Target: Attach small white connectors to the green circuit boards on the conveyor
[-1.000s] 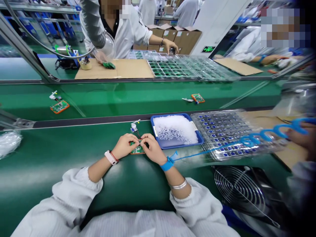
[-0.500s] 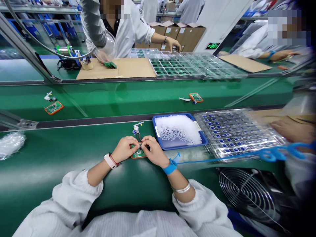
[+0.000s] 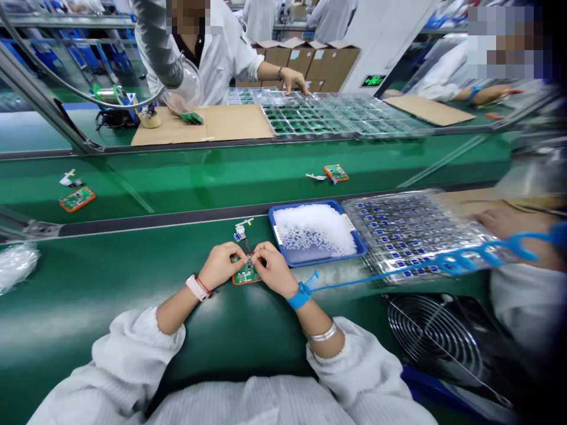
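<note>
A green circuit board [image 3: 248,273] with an orange rim lies on the green bench in front of me, between my two hands. At its far edge my left hand [image 3: 222,264] is closed, thumb and fingers pinched over the upper left corner. My right hand [image 3: 275,270] is pinched close beside it, over the upper right part. Whatever is between the fingertips is too small to make out. Thin dark wires run from the board's far side to a small white-and-blue connector part [image 3: 240,232], which lies on the bench beyond the hands.
A blue tray [image 3: 305,260] of small white plastic pieces stands right of my hands. Beyond it are clear trays [image 3: 398,236] of blue parts. A blue coiled cord [image 3: 469,260] reaches my right wristband. A fan [image 3: 432,336] sits lower right. Two boards [image 3: 77,199] lie on the green belt.
The view has shifted slightly. The boards on the belt appear farther left. Both my hands stay pinched at the board, with little movement. Across the belt, a co-worker's hand has moved left over the trays.
</note>
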`<move>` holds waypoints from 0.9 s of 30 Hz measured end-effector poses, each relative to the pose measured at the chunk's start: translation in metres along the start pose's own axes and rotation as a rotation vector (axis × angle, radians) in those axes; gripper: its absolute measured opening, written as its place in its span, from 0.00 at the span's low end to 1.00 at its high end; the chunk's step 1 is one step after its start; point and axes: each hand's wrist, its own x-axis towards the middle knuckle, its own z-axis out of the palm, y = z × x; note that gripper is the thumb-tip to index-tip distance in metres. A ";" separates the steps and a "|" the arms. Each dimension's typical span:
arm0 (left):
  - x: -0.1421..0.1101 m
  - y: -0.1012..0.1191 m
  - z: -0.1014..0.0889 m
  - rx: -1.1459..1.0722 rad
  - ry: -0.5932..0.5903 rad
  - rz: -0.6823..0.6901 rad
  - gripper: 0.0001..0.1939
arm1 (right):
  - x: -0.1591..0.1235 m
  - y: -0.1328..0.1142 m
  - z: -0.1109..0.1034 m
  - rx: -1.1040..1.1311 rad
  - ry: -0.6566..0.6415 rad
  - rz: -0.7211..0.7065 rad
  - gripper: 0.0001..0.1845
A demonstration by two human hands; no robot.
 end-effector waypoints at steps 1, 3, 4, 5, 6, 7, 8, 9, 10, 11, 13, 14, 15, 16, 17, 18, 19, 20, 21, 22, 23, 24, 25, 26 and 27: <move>-0.004 0.000 0.001 0.046 0.018 0.017 0.04 | 0.000 -0.002 -0.006 -0.006 0.028 -0.020 0.08; -0.012 0.001 0.003 0.150 0.019 0.070 0.12 | -0.002 -0.002 -0.025 -0.048 0.120 -0.047 0.08; -0.017 0.001 0.003 0.196 0.004 0.102 0.18 | -0.003 0.002 -0.037 -0.089 0.186 -0.042 0.07; -0.020 0.001 0.004 0.236 -0.014 0.131 0.24 | -0.005 0.008 -0.051 -0.144 0.256 -0.021 0.07; -0.022 0.000 0.004 0.268 -0.031 0.155 0.28 | -0.008 0.016 -0.065 -0.212 0.326 0.020 0.07; -0.023 -0.001 0.004 0.295 -0.044 0.173 0.30 | -0.011 0.025 -0.079 -0.279 0.374 0.071 0.07; -0.023 -0.002 0.004 0.316 -0.053 0.183 0.31 | -0.014 0.036 -0.091 -0.343 0.390 0.130 0.07; -0.023 -0.003 0.003 0.334 -0.054 0.186 0.29 | -0.018 0.046 -0.102 -0.403 0.386 0.191 0.07; -0.021 -0.005 0.002 0.346 -0.048 0.183 0.28 | -0.021 0.055 -0.110 -0.453 0.372 0.241 0.07; -0.019 -0.007 0.001 0.355 -0.036 0.177 0.27 | -0.024 0.063 -0.117 -0.493 0.354 0.280 0.07; -0.015 -0.012 -0.001 0.361 -0.003 0.165 0.26 | -0.028 0.074 -0.124 -0.539 0.330 0.314 0.07; -0.014 -0.014 -0.002 0.358 0.008 0.160 0.26 | -0.029 0.076 -0.126 -0.552 0.326 0.317 0.07; -0.012 -0.015 -0.003 0.353 0.014 0.157 0.26 | -0.031 0.078 -0.127 -0.565 0.327 0.319 0.07; -0.012 -0.017 -0.004 0.346 0.012 0.156 0.25 | -0.032 0.078 -0.128 -0.580 0.330 0.326 0.07; -0.012 -0.017 -0.005 0.339 0.007 0.156 0.25 | -0.032 0.078 -0.130 -0.597 0.331 0.338 0.07; -0.012 -0.018 -0.005 0.334 0.001 0.157 0.25 | -0.033 0.078 -0.131 -0.612 0.329 0.353 0.07; -0.012 -0.018 -0.005 0.332 -0.003 0.158 0.25 | -0.034 0.078 -0.132 -0.621 0.323 0.371 0.07; -0.012 -0.018 -0.005 0.330 -0.005 0.160 0.25 | -0.035 0.077 -0.133 -0.623 0.313 0.388 0.07; -0.012 -0.018 -0.005 0.329 -0.005 0.163 0.25 | -0.035 0.077 -0.133 -0.621 0.300 0.403 0.07; -0.012 -0.017 -0.005 0.328 -0.003 0.164 0.25 | -0.036 0.076 -0.133 -0.620 0.288 0.416 0.08; -0.012 -0.017 -0.005 0.327 0.000 0.164 0.24 | -0.036 0.075 -0.133 -0.621 0.280 0.428 0.08; -0.012 -0.017 -0.004 0.324 0.003 0.163 0.24 | -0.036 0.074 -0.132 -0.626 0.274 0.441 0.08; -0.013 -0.017 -0.004 0.321 0.005 0.162 0.24 | -0.035 0.073 -0.131 -0.634 0.270 0.454 0.08; -0.013 -0.017 -0.004 0.318 0.006 0.162 0.24 | -0.035 0.071 -0.130 -0.644 0.266 0.467 0.08; -0.013 -0.017 -0.004 0.317 0.006 0.161 0.24 | -0.034 0.069 -0.129 -0.655 0.258 0.481 0.08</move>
